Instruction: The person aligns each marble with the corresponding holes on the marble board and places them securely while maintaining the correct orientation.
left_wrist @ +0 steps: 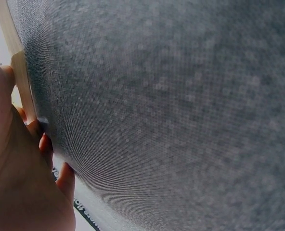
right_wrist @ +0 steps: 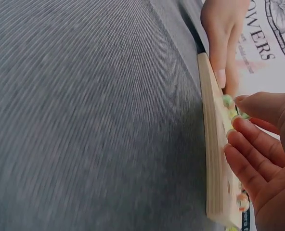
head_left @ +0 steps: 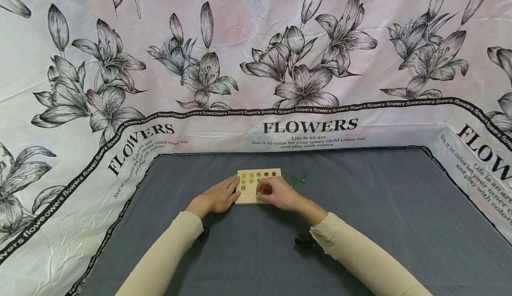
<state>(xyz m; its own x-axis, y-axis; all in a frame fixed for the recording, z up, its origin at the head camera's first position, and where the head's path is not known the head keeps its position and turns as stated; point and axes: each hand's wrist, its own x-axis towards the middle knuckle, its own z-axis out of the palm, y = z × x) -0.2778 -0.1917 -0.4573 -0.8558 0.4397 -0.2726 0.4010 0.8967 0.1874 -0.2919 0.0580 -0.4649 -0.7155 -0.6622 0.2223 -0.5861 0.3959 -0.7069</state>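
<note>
A pale wooden board (head_left: 246, 197) with rows of round hollows lies on the grey cloth, with glass marbles in several of them. Along its left edge rests my left hand (head_left: 218, 197), fingers extended and thumb apart, touching the side. My right hand (head_left: 281, 193) is over the board's right half, pinching a green marble (right_wrist: 244, 115) between thumb and forefinger close above the surface. Yellow-green marbles (head_left: 251, 181) and one green marble (head_left: 242, 188) sit in the left columns. Brownish marbles (head_left: 274, 174) show in the top row. My right hand hides part of the board.
Several loose green marbles (head_left: 294, 179) lie on the cloth just right of the board. The grey cloth (head_left: 384, 207) stretches around it, and a flower-printed sheet (head_left: 224, 131) rises behind and at both sides. Black wrist gear (head_left: 305, 241) shows beneath the right forearm.
</note>
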